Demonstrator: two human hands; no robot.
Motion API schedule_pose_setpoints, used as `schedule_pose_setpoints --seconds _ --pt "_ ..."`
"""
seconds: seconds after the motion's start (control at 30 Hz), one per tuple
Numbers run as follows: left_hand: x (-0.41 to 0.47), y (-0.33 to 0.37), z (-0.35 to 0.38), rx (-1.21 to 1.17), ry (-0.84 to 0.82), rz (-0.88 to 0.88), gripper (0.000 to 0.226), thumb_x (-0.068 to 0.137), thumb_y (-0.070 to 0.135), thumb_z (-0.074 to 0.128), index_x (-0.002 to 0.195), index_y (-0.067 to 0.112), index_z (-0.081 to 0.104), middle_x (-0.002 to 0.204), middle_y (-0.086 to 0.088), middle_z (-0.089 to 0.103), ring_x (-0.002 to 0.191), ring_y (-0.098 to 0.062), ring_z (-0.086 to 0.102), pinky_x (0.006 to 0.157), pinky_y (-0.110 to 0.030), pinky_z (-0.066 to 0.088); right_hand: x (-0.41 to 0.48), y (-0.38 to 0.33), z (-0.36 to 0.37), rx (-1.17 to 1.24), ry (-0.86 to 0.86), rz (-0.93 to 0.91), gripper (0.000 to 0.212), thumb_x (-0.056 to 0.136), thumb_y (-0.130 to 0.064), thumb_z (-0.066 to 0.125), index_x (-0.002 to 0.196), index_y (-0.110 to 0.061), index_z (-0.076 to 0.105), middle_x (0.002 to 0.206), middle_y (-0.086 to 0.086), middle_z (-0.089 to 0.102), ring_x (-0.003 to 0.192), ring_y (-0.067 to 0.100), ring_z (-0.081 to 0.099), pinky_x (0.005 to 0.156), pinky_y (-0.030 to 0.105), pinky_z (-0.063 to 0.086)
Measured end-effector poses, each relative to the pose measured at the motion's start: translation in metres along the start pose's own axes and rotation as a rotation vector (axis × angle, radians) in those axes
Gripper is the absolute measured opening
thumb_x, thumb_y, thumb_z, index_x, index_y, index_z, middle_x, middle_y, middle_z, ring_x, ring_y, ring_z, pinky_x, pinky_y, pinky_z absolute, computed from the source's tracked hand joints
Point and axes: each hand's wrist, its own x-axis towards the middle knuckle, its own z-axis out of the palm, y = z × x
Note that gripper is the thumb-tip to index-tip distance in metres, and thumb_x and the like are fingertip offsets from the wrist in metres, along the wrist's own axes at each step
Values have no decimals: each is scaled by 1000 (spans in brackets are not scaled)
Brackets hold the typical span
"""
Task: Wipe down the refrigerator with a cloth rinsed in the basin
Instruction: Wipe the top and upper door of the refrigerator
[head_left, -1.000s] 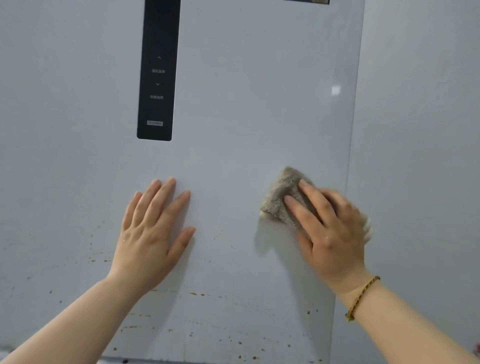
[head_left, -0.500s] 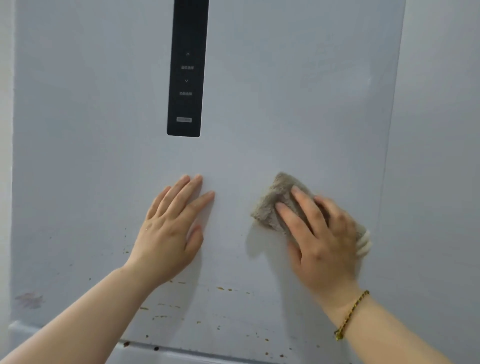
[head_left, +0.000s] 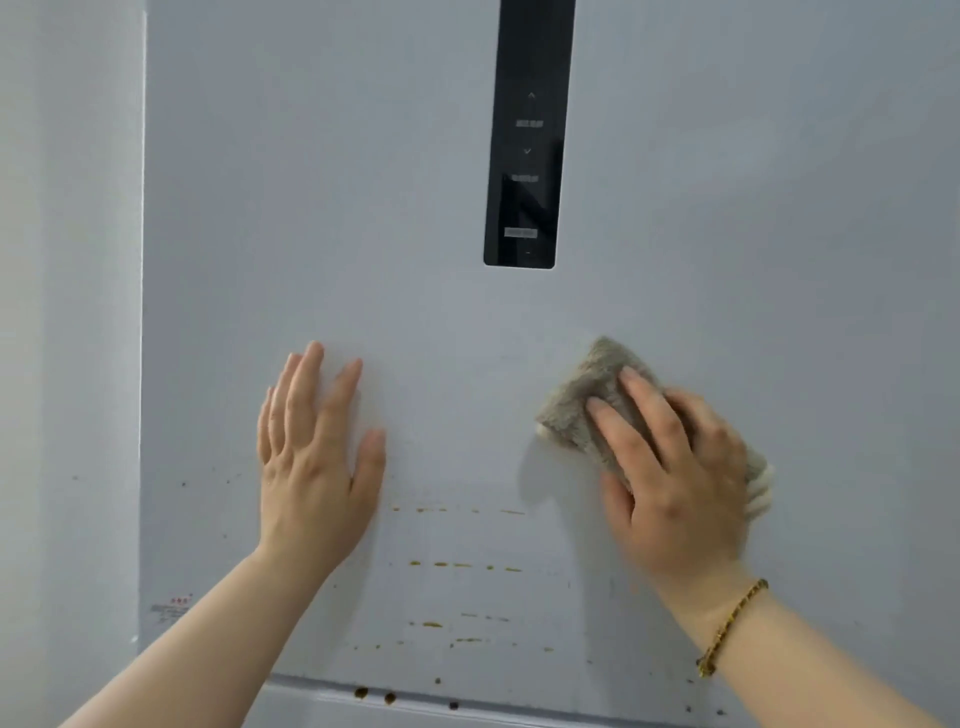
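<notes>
Pale, glossy fridge door (head_left: 363, 208), approx. mid-task. R hand (head_left: 675, 467) presses a fuzzy grey-brown cloth (head_left: 587, 400) flat to the door, fingers straight, grip not closed. L hand (head_left: 311, 467) lies flat on the door nearby, open, empty. Upper door looks clean; rows of dried brown spots (head_left: 441, 565) below aren't wiped yet. Slim black panel (head_left: 527, 156) above.

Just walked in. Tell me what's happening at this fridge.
A person is wiping the refrigerator door. The right hand presses a grey cloth flat against it, below and to the right of the black control panel. The left hand rests open on the door beside it. Brown spots lower on the door are not yet wiped.
</notes>
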Motion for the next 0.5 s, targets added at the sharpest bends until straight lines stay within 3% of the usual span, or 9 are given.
schedule_pose_setpoints --seconds 0.03,0.1,0.2,0.27,0.37,0.43,0.5 --pt "1 -11 -5 -15 -6 -53 51 85 31 33 132 10 35 142 -27 32 129 -27 15 109 -19 -2 -7 -15 2 8 -4 35 33 83 -19 41 116 -22 49 127 2 43 105 29 42 84 42 34" --pt "3 -29 -11 -21 -39 -86 56 85 32 32 133 3 40 141 -28 32 129 -26 13 108 -13 -8 -24 -37 3 25 -59 -98 28 89 -21 36 114 -23 49 126 1 44 104 28 43 84 41 34" --pt "5 -45 -19 -47 -101 -12 54 85 30 33 131 4 44 139 -26 37 129 -25 16 109 -24 1 -25 -41 0 50 -151 -454 27 88 -16 37 111 -24 50 124 -1 45 102 25 45 85 38 35" --pt "6 -56 -24 -99 -114 33 50 85 29 35 131 10 41 138 -22 39 128 -25 20 106 -29 8 -5 -34 2 33 -121 -478 27 87 -14 40 110 -23 51 123 0 46 100 25 46 82 38 36" --pt "8 -70 -31 -155 -77 23 48 85 29 35 131 16 36 139 -15 35 130 -25 19 106 -23 8 37 -23 11 -46 -11 -119 32 81 -14 44 112 -19 49 123 3 44 100 27 41 80 38 32" --pt "11 -78 -36 -185 -34 -70 55 84 32 33 135 12 39 141 -7 27 132 -21 14 107 -10 0 59 -34 20 -74 65 164 39 74 -13 43 113 -16 48 125 8 47 100 29 36 79 37 29" --pt "14 -81 -42 -229 -18 -203 61 83 35 35 138 9 36 145 -2 20 136 -12 9 106 -5 -3 67 -57 28 -101 95 272 43 72 -14 43 114 -16 47 125 13 51 101 29 35 79 37 27"
